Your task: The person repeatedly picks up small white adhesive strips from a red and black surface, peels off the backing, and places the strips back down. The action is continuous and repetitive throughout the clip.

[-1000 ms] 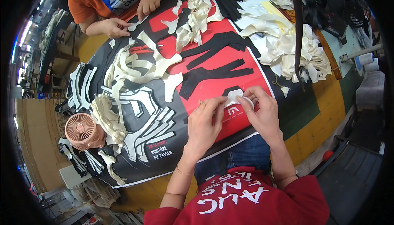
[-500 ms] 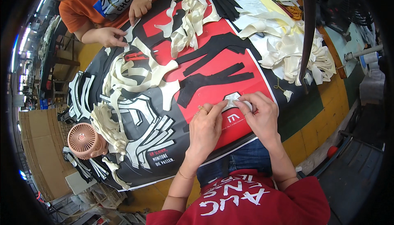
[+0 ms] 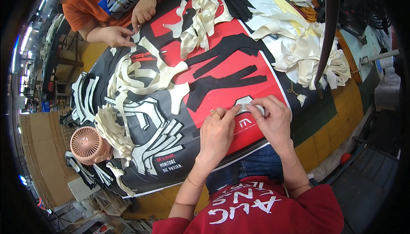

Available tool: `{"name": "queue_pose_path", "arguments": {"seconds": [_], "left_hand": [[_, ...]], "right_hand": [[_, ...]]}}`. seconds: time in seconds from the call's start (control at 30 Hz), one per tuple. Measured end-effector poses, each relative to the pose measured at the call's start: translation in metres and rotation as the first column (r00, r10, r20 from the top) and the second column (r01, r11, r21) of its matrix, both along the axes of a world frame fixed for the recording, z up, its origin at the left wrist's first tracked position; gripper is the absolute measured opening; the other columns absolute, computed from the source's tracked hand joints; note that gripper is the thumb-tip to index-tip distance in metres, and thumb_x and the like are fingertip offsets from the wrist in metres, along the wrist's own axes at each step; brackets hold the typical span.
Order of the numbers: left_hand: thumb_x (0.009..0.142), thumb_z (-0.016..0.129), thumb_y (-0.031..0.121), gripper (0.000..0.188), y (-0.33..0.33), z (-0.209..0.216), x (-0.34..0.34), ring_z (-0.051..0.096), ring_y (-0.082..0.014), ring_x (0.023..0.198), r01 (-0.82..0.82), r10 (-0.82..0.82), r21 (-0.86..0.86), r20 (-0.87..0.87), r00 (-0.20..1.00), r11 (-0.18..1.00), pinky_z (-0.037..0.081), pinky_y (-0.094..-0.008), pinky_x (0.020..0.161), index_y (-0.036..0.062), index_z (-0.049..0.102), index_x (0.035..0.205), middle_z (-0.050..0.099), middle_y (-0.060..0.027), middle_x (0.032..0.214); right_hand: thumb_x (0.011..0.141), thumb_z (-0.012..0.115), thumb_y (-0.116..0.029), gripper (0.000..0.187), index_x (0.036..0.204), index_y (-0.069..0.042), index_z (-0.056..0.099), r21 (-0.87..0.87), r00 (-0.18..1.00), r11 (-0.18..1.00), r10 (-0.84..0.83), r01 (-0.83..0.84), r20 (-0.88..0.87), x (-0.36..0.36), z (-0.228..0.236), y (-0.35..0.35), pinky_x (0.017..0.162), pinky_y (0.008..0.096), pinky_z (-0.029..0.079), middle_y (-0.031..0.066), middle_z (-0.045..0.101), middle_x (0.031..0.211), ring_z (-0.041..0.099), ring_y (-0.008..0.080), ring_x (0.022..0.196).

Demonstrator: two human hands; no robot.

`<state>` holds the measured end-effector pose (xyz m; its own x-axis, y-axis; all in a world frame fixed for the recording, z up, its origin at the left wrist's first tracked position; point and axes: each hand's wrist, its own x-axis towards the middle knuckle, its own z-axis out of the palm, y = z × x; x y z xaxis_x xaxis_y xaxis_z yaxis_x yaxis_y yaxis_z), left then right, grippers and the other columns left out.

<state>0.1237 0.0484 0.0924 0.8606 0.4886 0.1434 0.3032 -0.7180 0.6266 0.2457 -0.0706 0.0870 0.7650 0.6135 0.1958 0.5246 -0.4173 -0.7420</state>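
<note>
My left hand (image 3: 217, 132) and my right hand (image 3: 274, 122) meet over the red part of the printed sheet, near the table's front edge. Between them lies a small white cut piece with a black edge (image 3: 244, 101). The fingers of both hands are pinched on it, the left at its near left side and the right at its right end. Fingertips hide part of the piece. Just beyond my left hand are flat black forked strips (image 3: 209, 87). Cream fabric pieces (image 3: 177, 93) lie farther left.
A co-worker in an orange shirt (image 3: 81, 12) handles a cream piece across the table. White-and-black cut strips (image 3: 160, 142) and a pink fan (image 3: 85, 143) are at left. Cream bundles (image 3: 307, 61) lie at far right, behind a dark upright bar (image 3: 328, 29).
My fingers shift slightly on the white piece, and more of its white face shows. The view has moved a little. The co-worker's hands stay nearly in place.
</note>
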Motion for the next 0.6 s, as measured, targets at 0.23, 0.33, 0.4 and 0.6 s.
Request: {"name": "queue_pose_path", "arguments": {"seconds": [0.23, 0.33, 0.4, 0.6], "left_hand": [[0.085, 0.064, -0.001, 0.032, -0.002, 0.002, 0.002, 0.063, -0.0289, 0.075, 0.013, -0.010, 0.048, -0.056, 0.998, 0.999, 0.051, -0.0402, 0.068, 0.0094, 0.070, 0.114, 0.060, -0.0100, 0.083], [0.085, 0.064, -0.001, 0.032, -0.002, 0.001, 0.002, 0.064, -0.0290, 0.075, 0.020, -0.015, 0.068, -0.069, 0.998, 0.997, 0.051, -0.0403, 0.068, 0.0095, 0.070, 0.115, 0.060, -0.0100, 0.084], [0.085, 0.064, -0.001, 0.032, -0.002, 0.001, 0.002, 0.064, -0.0289, 0.075, 0.021, -0.017, 0.067, -0.068, 0.998, 0.998, 0.051, -0.0402, 0.068, 0.0093, 0.070, 0.115, 0.060, -0.0098, 0.084], [0.085, 0.065, -0.001, 0.033, -0.003, 0.001, 0.002, 0.063, -0.0284, 0.075, 0.029, -0.023, 0.089, -0.071, 0.997, 0.996, 0.051, -0.0400, 0.069, 0.0092, 0.070, 0.116, 0.059, -0.0095, 0.084]], "right_hand": [[0.084, 0.078, -0.013, 0.017, 0.094, -0.001, 0.071, -0.030, 0.987, 0.999, -0.037, 0.033, -0.153, 0.003, 0.010, 0.000, 0.050, 0.0283, 0.040, 0.0058, 0.062, 0.070, 0.049, 0.0111, 0.051], [0.085, 0.076, -0.011, 0.024, 0.104, 0.001, 0.067, -0.103, 0.976, 0.995, -0.042, 0.020, -0.215, 0.008, 0.016, -0.009, 0.051, 0.0270, 0.041, 0.0062, 0.060, 0.066, 0.049, 0.0097, 0.051], [0.087, 0.075, -0.009, 0.029, 0.111, 0.001, 0.064, -0.109, 0.974, 0.994, -0.043, 0.019, -0.220, 0.010, 0.017, -0.013, 0.050, 0.0265, 0.041, 0.0058, 0.059, 0.064, 0.048, 0.0093, 0.050], [0.088, 0.071, -0.005, 0.032, 0.118, 0.001, 0.060, -0.063, 0.974, 0.998, -0.026, 0.012, -0.226, 0.010, 0.013, -0.014, 0.050, 0.0262, 0.040, 0.0047, 0.058, 0.063, 0.047, 0.0093, 0.049]]}}
